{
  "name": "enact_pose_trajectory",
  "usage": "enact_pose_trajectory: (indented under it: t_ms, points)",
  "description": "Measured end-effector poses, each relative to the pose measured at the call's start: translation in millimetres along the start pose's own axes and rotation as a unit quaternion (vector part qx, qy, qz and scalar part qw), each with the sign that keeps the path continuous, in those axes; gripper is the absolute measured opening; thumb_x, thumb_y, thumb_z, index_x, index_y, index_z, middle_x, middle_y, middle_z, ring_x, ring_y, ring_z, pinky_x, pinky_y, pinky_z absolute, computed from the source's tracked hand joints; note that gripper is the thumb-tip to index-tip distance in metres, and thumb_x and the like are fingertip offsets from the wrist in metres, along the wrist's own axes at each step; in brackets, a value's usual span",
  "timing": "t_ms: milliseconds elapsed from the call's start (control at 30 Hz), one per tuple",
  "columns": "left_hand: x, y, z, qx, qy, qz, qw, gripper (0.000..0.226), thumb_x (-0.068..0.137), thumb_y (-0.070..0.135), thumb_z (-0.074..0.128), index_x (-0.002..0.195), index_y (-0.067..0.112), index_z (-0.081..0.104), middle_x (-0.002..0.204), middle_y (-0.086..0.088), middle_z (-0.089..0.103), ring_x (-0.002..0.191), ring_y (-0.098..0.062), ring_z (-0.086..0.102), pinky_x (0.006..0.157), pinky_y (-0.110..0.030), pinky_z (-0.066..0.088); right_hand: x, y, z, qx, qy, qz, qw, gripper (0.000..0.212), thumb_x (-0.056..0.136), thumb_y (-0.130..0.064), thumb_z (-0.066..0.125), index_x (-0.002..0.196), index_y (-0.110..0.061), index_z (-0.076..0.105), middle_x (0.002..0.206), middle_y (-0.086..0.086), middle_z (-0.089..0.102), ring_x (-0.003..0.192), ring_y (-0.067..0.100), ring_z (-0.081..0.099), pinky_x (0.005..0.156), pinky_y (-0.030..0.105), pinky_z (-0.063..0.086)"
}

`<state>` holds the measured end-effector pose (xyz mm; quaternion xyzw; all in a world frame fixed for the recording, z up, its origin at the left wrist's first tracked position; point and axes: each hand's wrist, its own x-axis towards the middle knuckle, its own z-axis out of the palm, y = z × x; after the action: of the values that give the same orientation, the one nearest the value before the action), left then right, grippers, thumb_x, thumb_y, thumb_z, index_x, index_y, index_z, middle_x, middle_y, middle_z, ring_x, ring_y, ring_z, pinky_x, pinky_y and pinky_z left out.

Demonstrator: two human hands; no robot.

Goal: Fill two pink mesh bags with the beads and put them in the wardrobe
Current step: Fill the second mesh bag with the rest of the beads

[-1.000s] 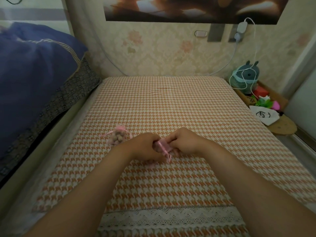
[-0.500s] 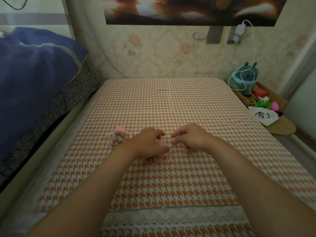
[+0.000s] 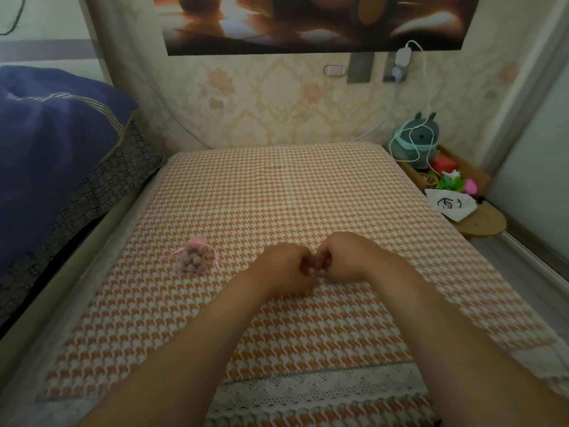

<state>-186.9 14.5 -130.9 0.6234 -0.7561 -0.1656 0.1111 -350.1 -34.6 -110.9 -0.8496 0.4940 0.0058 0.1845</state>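
Head view shows one pink mesh bag (image 3: 196, 257), plump with brownish beads (image 3: 192, 264) and its neck drawn shut, lying on the orange houndstooth bed cover (image 3: 277, 192) just left of the hands, apparently set aside there as finished. Left hand (image 3: 284, 268) and right hand (image 3: 345, 257) rest low on the cover with knuckles touching and fingers curled tight toward each other, a posture that would suit tugging a drawstring closed. Whatever they pinch is hidden beneath them, so I cannot tell whether it is the second bag.
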Motion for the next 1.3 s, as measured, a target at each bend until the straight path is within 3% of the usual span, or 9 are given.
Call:
enact_pose_trajectory:
  t_ms: [133,333,500,633,767,900,1000,1167,1300]
  points:
    - [3,-6,3,-0.030,0.005,-0.023,0.999,0.034,0.082,0.040,0.072,0.113,0.027,0.069,0.098,0.011,0.070,0.092,-0.012,0.065,0.083,-0.033,0.055,4,-2,5,-0.010,0.014,0.000,1.000,0.011,0.085,-0.029,0.077,0.095,-0.032,0.078,0.088,-0.014,0.069,0.084,0.012,0.066,0.072,0.029,0.054]
    - [4,-11,0,-0.228,0.078,-0.088,0.966,0.018,0.089,0.036,0.071,0.103,0.030,0.061,0.089,0.010,0.074,0.080,-0.009,0.069,0.067,-0.029,0.055,6,2,5,0.184,0.107,-0.024,0.977,0.009,0.087,-0.028,0.076,0.096,-0.027,0.078,0.089,-0.010,0.072,0.080,0.008,0.068,0.079,0.036,0.060]
    - [9,-10,-9,-0.334,0.135,-0.114,0.926,0.010,0.087,0.027,0.076,0.091,0.021,0.070,0.082,0.005,0.072,0.078,-0.011,0.067,0.075,-0.030,0.054,7,-4,9,0.263,0.156,-0.035,0.951,0.017,0.084,-0.029,0.080,0.098,-0.034,0.071,0.092,-0.011,0.072,0.071,0.005,0.067,0.069,0.031,0.059]
    - [7,-22,-12,-0.316,0.145,-0.094,0.933,0.017,0.091,0.028,0.071,0.074,0.026,0.071,0.073,0.010,0.070,0.067,-0.003,0.061,0.070,-0.026,0.048,11,-11,12,0.291,0.168,-0.031,0.942,0.015,0.082,-0.033,0.082,0.095,-0.031,0.073,0.087,-0.010,0.073,0.067,0.001,0.067,0.059,0.021,0.051]
    - [-1,-41,-11,-0.253,0.130,-0.083,0.955,0.012,0.091,0.038,0.069,0.089,0.026,0.072,0.085,0.013,0.069,0.081,-0.008,0.063,0.072,-0.024,0.047,16,-17,20,0.314,0.123,-0.032,0.941,0.011,0.088,-0.030,0.077,0.097,-0.024,0.076,0.084,-0.007,0.073,0.059,-0.007,0.062,0.058,0.017,0.046]
    - [-17,-59,-16,-0.116,0.075,-0.089,0.986,0.069,0.074,0.062,0.074,0.131,0.024,0.059,0.125,0.006,0.057,0.114,-0.013,0.054,0.094,-0.033,0.050,26,-26,28,0.300,0.098,-0.013,0.949,0.011,0.087,-0.026,0.078,0.097,-0.021,0.077,0.081,-0.011,0.070,0.076,0.004,0.065,0.067,0.019,0.048]
    - [-27,-71,-22,-0.050,-0.024,-0.100,0.993,0.105,0.052,0.077,0.073,0.138,0.022,0.050,0.123,0.007,0.049,0.111,-0.014,0.051,0.094,-0.034,0.050,32,-32,31,0.303,0.070,-0.012,0.950,0.011,0.086,-0.022,0.079,0.097,-0.021,0.078,0.086,-0.008,0.072,0.081,0.006,0.067,0.071,0.021,0.051]
    - [-32,-75,-28,-0.088,-0.052,-0.079,0.992,0.050,0.071,0.049,0.083,0.111,0.030,0.060,0.095,0.012,0.063,0.085,-0.010,0.063,0.076,-0.034,0.058,36,-38,28,0.292,0.014,-0.038,0.956,0.016,0.086,-0.016,0.077,0.100,-0.021,0.081,0.095,-0.004,0.077,0.089,0.008,0.071,0.077,0.020,0.058]
    - [-31,-77,-26,-0.094,-0.061,-0.067,0.991,0.038,0.073,0.049,0.082,0.099,0.032,0.061,0.089,0.009,0.067,0.081,-0.012,0.066,0.074,-0.037,0.059,37,-45,30,0.290,0.001,-0.041,0.956,0.014,0.083,-0.012,0.079,0.095,-0.019,0.083,0.082,-0.005,0.077,0.074,0.004,0.069,0.063,0.013,0.053]
